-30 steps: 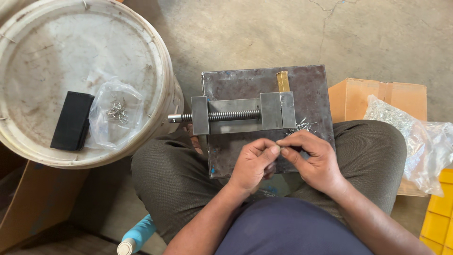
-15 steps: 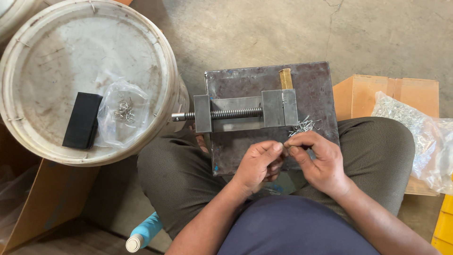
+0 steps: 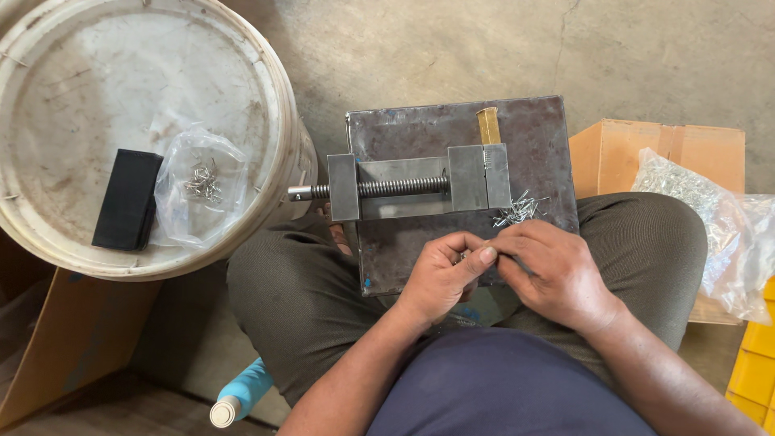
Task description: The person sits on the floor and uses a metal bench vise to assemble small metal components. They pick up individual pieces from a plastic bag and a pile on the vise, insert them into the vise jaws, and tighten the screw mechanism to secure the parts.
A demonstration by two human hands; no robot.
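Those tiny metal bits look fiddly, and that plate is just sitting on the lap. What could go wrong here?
1. The metal plate with its vise rests across the person's legs; a shifted knee might tip it.
2. The loose pile of small pins lies near the plate's edge and could roll off.
3. The left hand and right hand pinch something tiny together; it may slip.

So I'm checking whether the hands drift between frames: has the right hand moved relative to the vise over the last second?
No. The right hand sits just below the pin pile by the vise, fingertips meeting the left hand, as before; only the camera shifted.
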